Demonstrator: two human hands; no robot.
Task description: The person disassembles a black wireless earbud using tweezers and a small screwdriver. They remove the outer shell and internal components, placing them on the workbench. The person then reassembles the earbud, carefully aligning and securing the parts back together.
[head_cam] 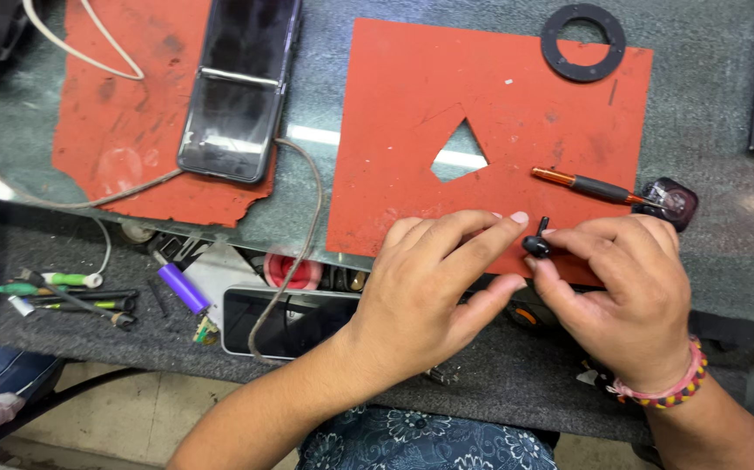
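Note:
A small black earbud (536, 243) sits pinched between the fingertips of my right hand (621, 296), just above the near edge of a red mat (516, 130) with a triangular hole. My left hand (434, 292) lies beside it, index finger stretched toward the earbud and nearly touching it; I cannot tell if it grips it. An orange-and-black screwdriver (588, 185) lies on the mat just beyond my right hand.
A black ring (583, 42) rests at the mat's far corner, a small dark case (675, 203) right of the screwdriver. A folding phone (239, 87) lies on a second red mat (116, 113) with cables. Below the glass, a lower shelf holds another phone (286, 320), pens and tools (72, 296).

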